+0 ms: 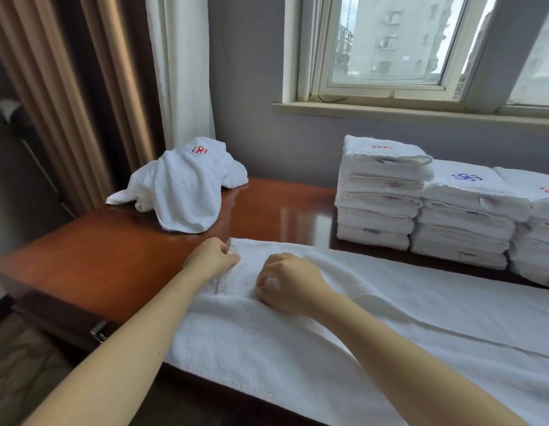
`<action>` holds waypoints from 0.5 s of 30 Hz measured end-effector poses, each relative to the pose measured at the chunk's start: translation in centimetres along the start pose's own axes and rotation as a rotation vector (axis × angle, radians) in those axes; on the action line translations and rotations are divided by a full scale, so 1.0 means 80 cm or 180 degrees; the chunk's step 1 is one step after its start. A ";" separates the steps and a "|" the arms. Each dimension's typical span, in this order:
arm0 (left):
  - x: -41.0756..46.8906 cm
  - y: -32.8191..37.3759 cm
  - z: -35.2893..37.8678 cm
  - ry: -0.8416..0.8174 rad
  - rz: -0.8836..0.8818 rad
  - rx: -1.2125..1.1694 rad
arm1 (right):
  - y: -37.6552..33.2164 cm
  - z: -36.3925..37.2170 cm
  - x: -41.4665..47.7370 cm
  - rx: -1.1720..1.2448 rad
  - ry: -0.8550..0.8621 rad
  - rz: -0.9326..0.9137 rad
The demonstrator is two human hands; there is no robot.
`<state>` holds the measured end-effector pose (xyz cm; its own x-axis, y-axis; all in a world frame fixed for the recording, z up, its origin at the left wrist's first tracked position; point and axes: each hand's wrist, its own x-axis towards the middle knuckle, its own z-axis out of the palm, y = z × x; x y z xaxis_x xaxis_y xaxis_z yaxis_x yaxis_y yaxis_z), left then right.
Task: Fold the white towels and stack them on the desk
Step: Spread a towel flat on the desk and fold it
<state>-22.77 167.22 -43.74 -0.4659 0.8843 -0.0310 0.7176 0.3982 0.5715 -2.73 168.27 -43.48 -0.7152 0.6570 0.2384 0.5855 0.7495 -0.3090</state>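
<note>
A long white towel (390, 327) lies folded lengthwise across the glossy wooden desk (91, 256), running from the middle to the right edge. My left hand (211, 256) pinches the towel's far left corner. My right hand (291, 282) grips the towel's left hem a little nearer to me, fingers curled into the cloth. A heap of unfolded white towels (187, 182) with a red emblem sits at the desk's back left. Three stacks of folded white towels (387, 192) stand at the back right under the window.
Brown and white curtains (113, 87) hang behind the desk's left end. A grey wall and a window sill (390, 109) run along the back. The desk's left edge drops to the floor; a metal drawer fitting (99, 330) shows on its front.
</note>
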 end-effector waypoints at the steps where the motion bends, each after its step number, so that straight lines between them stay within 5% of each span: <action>1: 0.002 0.001 0.002 0.0104 0.0057 -0.0092 | 0.000 0.000 0.001 -0.0001 -0.0029 -0.0011; 6: 0.017 0.008 0.000 0.0701 0.0213 -0.0808 | -0.005 -0.004 0.004 0.0473 0.0418 -0.0032; 15: 0.003 0.016 0.008 0.1129 0.0851 0.0292 | 0.042 -0.012 -0.005 0.0305 0.0432 0.0704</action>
<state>-21.70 168.11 -43.53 -0.3951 0.8271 0.3998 0.8723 0.2013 0.4456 -0.12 170.61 -43.70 -0.5125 0.8136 0.2746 0.6784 0.5797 -0.4513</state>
